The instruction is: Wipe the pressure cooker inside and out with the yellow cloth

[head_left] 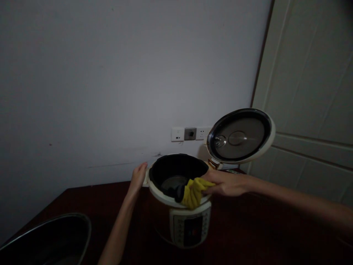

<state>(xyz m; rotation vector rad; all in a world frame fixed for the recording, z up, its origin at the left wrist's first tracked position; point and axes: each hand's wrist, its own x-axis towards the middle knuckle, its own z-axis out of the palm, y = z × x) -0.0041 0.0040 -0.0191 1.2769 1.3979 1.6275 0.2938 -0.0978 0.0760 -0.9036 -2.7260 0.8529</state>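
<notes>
An electric pressure cooker [190, 228] stands on a dark red table, its round lid [239, 136] swung up on the right side. My left hand [138, 178] is closed around the handle at the cooker's left rim. In my right hand [226, 183] is a yellow cloth [193, 192], draped over the front right of the rim. Part of the cloth, or something dark beside it, reaches toward the black inside of the pot. The fingertips of my right hand are partly hidden by the cloth.
At the lower left of the table [110, 195] sits a large dark basin or pot [86, 228] with a shiny rim. Wall sockets [190, 134] are behind the cooker. A pale panelled door [306, 110] stands at the right, close to the raised lid.
</notes>
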